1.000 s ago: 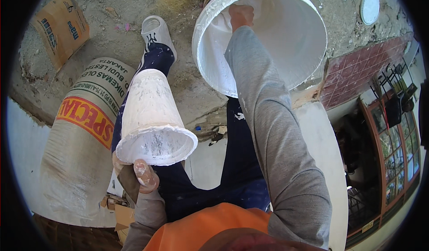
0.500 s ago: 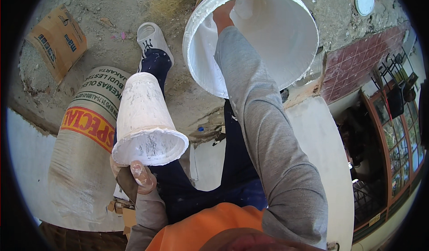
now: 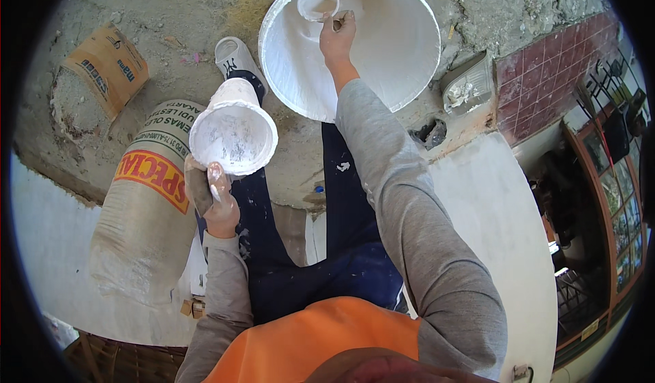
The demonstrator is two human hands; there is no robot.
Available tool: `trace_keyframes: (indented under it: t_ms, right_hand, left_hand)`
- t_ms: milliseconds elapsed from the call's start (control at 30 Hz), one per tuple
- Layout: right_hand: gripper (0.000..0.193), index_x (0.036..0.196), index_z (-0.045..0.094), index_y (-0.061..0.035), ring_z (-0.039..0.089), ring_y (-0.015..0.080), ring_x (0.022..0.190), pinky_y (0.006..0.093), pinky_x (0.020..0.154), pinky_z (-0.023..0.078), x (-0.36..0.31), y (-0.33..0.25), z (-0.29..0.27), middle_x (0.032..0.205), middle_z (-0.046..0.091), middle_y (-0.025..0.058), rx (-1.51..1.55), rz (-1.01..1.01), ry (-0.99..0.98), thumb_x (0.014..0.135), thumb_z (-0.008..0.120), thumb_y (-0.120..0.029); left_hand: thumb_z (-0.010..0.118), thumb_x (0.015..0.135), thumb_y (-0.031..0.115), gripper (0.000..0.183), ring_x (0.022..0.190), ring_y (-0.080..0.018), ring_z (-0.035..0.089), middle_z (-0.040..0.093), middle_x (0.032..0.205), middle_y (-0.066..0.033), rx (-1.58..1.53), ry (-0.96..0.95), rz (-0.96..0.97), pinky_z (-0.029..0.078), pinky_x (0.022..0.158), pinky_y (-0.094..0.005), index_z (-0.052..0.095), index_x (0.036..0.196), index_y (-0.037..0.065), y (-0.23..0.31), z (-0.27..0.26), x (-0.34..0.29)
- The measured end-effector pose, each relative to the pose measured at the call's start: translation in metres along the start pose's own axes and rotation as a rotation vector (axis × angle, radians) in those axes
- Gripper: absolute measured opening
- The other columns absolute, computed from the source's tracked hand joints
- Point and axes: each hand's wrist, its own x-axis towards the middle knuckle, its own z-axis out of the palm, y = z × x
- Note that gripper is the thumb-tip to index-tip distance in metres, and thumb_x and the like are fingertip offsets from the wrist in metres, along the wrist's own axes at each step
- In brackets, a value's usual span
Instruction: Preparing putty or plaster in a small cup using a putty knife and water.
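Landmark: a large, round white plastic tub [image 3: 406, 59] was set on the rough grey floor [image 3: 198, 15], its open mouth turned upward and toward the body.
Cup: a small, pale plastic cup [image 3: 318, 4] was held within the outline of the tub's mouth, toward its far left part; whether the wall was touched could not be told.
Right hand [image 3: 339, 38]: the cup's near rim was pinched between the fingers.
Bucket: a tapered, white-smeared bucket [image 3: 233, 134] was held left of the tub and nearer the body, tilted, its mouth toward the body.
Left hand [image 3: 223, 204]: the bucket's rim was grasped, the thumb lying along it; the other fingers were partly hidden.
Cup risk: a drop into the tub was judged possible, should the narrow pinch slip on a smeared rim.
Bucket risk: with support seen at one side only, the bucket could be swung down against the navy trouser leg [image 3: 263, 223] left of the tub.
Spill risk: drips could be left between tub and bucket if the cup were carried across tilted.
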Motion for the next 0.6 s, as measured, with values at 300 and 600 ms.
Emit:
trace_keyframes:
  t_ms: [300,600]
  right_hand:
    - [0.017,0.078,0.045,0.0010,0.051,0.0220,0.070,0.0335,0.068,0.042,-0.092,-0.130,-0.103,0.076,0.046,0.0112,-0.059,-0.264,-0.052,0.085,0.060,-0.002]
    - [0.014,0.083,0.050,-0.0011,0.056,0.0272,0.072,0.0345,0.067,0.044,-0.163,-0.267,-0.191,0.081,0.055,0.0138,-0.246,-0.416,0.022,0.085,0.063,-0.002]
  left_hand:
    - [0.054,0.093,0.005,0.009,0.074,-0.0083,0.041,0.046,0.078,-0.0007,-0.282,-0.153,-0.086,0.038,0.067,-0.0239,0.048,0.088,0.002,0.054,0.019,-0.001]
    - [0.055,0.093,0.007,0.014,0.067,-0.0069,0.042,0.046,0.070,0.0010,-0.304,-0.278,-0.052,0.040,0.063,-0.0239,0.048,0.081,0.002,0.117,0.012,-0.003]
